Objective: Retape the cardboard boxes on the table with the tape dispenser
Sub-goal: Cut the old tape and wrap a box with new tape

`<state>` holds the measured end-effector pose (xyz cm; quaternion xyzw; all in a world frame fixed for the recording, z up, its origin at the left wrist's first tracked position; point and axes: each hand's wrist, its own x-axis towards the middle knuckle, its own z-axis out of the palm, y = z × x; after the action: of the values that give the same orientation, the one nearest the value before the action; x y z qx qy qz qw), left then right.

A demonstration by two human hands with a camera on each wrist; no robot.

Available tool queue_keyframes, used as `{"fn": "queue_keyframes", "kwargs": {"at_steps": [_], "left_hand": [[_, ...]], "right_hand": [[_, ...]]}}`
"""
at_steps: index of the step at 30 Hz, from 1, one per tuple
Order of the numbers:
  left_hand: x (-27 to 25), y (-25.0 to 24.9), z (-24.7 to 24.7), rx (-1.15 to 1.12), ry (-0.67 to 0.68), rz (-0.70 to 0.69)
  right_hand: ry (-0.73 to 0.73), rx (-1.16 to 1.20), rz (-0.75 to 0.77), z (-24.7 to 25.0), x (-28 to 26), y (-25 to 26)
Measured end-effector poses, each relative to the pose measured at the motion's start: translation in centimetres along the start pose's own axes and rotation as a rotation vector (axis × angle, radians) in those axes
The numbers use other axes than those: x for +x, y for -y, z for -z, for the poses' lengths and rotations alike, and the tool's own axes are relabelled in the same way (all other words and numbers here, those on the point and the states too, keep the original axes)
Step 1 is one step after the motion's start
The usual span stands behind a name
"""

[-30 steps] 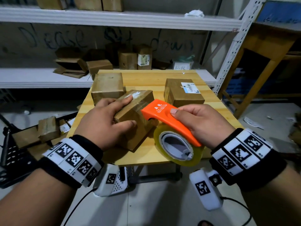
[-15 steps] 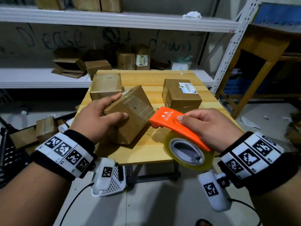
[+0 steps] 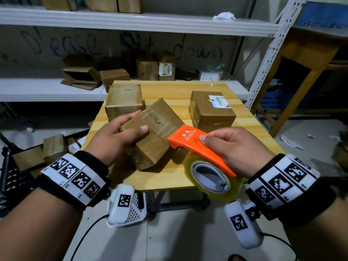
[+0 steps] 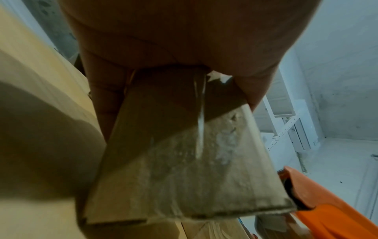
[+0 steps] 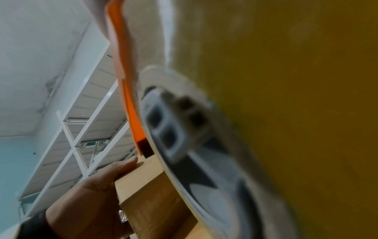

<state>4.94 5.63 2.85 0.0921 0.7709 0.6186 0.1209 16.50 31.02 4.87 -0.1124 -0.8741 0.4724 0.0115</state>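
My left hand (image 3: 120, 142) grips a brown cardboard box (image 3: 156, 136), tilted on the wooden table (image 3: 175, 178) near its front edge. Old clear tape runs across the box's top face. My right hand (image 3: 233, 149) holds an orange tape dispenser (image 3: 190, 140) with a yellowish tape roll (image 3: 211, 176); its nose touches the box's right edge. The left wrist view shows the box (image 4: 184, 153) under my fingers, with the dispenser's orange nose (image 4: 319, 200) at its corner. Orange frame (image 5: 126, 100) and roll (image 5: 286, 113) fill the right wrist view, blurred.
Two more cardboard boxes stand on the table: one at the back left (image 3: 123, 100), one at the right with a white label (image 3: 211, 110). White metal shelving (image 3: 131, 21) behind holds more boxes. A black crate (image 3: 11, 178) with boxes sits on the floor at left.
My left hand has turned and tilted the box, bringing a different face up. The dispenser drew back to the right, then came back against the box's right edge.
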Motion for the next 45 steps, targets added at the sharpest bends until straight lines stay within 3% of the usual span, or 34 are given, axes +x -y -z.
{"fn": "queue_keyframes", "kwargs": {"at_steps": [13, 16, 21, 25, 27, 33, 37, 45], "left_hand": [[-1.1, 0.4, -1.7, -0.326, -0.048, 0.218], [-1.3, 0.2, -1.7, -0.266, -0.108, 0.213], [-0.6, 1.1, -0.8, 0.179, -0.206, 0.017], [-0.5, 1.0, -0.9, 0.476, -0.183, -0.407], [-0.3, 1.2, -1.2, 0.6, -0.146, -0.516], [-0.9, 0.5, -1.2, 0.756, 0.025, -0.313], [-1.3, -0.1, -1.2, 0.921, 0.068, -0.222], [-1.1, -0.5, -1.4, 0.949, -0.003, -0.187]], "right_hand": [[0.015, -0.088, -0.029, -0.6, 0.1, 1.2], [0.014, -0.092, -0.04, -0.6, 0.2, 1.3], [0.016, -0.108, -0.045, -0.7, 0.1, 1.5], [0.018, -0.114, -0.048, -0.7, 0.1, 1.6], [0.012, -0.119, -0.051, -0.7, 0.2, 1.6], [0.009, -0.092, -0.059, -0.8, 0.1, 1.5], [0.007, -0.084, -0.053, -0.8, 0.1, 1.4], [-0.007, -0.03, -0.018, -0.8, -0.1, 1.1]]}}
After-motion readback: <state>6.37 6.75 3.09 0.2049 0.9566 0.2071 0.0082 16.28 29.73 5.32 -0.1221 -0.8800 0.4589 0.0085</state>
